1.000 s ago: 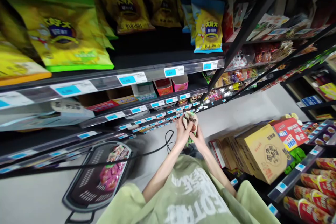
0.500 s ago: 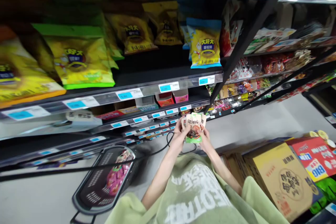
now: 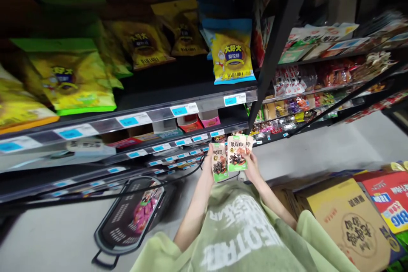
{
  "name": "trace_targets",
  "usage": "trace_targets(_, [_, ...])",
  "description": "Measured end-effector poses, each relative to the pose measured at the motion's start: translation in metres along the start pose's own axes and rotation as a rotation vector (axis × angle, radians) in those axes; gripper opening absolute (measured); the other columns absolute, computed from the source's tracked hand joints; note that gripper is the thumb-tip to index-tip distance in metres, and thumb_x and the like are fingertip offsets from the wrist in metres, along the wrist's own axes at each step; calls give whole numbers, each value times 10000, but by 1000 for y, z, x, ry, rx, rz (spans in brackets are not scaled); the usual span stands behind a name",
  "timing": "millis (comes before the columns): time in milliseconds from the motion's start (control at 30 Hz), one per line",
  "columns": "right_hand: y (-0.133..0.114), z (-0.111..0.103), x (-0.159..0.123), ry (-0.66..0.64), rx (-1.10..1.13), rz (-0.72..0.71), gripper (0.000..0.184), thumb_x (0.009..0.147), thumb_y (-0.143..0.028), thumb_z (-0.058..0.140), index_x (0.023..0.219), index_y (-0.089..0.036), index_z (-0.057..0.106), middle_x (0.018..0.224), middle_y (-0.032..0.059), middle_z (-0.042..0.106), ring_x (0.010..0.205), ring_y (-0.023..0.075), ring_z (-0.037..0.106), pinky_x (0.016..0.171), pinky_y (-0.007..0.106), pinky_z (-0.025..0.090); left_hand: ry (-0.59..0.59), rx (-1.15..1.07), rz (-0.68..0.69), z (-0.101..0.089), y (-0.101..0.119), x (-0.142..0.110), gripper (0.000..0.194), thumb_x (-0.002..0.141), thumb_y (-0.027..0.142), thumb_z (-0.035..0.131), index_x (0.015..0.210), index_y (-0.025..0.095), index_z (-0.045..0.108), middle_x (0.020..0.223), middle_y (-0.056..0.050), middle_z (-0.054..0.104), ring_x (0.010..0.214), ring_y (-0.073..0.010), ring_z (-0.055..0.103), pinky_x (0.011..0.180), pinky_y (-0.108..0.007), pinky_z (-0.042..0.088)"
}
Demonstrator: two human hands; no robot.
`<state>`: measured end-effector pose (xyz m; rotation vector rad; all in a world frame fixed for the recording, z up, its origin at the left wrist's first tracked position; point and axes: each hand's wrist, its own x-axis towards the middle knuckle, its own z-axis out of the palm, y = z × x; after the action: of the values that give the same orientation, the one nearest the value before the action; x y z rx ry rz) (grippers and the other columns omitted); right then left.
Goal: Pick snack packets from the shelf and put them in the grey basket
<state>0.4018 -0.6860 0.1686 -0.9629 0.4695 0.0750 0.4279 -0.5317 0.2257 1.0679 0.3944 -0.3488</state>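
My left hand (image 3: 208, 165) grips the edge of a cream-and-green snack packet (image 3: 219, 165), its printed front turned up toward me. My right hand (image 3: 250, 164) pinches further packets of the same design: a front snack packet (image 3: 236, 156) lies over at least one more, whose edge shows behind it. Pictures of dark and reddish food cover the lower part of each front. Both hands are close together above my shirt, in front of the lower shelves. The packets in the two hands are side by side, almost touching.
Yellow sunflower-seed bags (image 3: 232, 53) sit on the shelf ahead, above price tags (image 3: 184, 109). A dark shopping basket (image 3: 127, 216) holding pink packages stands on the floor at left. Stacked cartons (image 3: 357, 225) are at right. A black slanted post (image 3: 274, 51) divides the shelving.
The packets were fanned together between both hands; now one is apart in my left hand and the others are in my right. The camera view has shifted slightly.
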Motion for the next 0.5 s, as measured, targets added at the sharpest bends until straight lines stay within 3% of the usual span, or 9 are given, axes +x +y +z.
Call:
trace_targets(133, [-13, -13, 0, -26, 38, 54, 342, 689, -384, 800, 988, -243, 713, 992, 35, 801, 876, 274, 747, 768, 385, 601, -64, -124, -103, 6, -11, 3, 763, 755, 804, 647, 1263, 236, 683, 1161, -117, 781, 1277, -386, 635, 1091, -549, 493])
trace_targets(333, [-30, -46, 10, -1, -7, 98, 336, 695, -432, 780, 965, -238, 730, 1037, 74, 800, 907, 291, 742, 791, 419, 604, 81, -151, -153, -6, -35, 16, 517, 726, 615, 799, 1027, 202, 728, 1077, -135, 800, 1196, -410, 682, 1086, -546, 510])
trace_targets(500, [-30, -70, 4, -31, -17, 241, 337, 710, -477, 770, 935, -232, 713, 952, 66, 798, 890, 276, 742, 793, 400, 592, 120, -144, -138, -4, -50, 20, 575, 713, 672, 792, 1034, 200, 720, 1084, -137, 800, 1198, -412, 685, 1064, -549, 528])
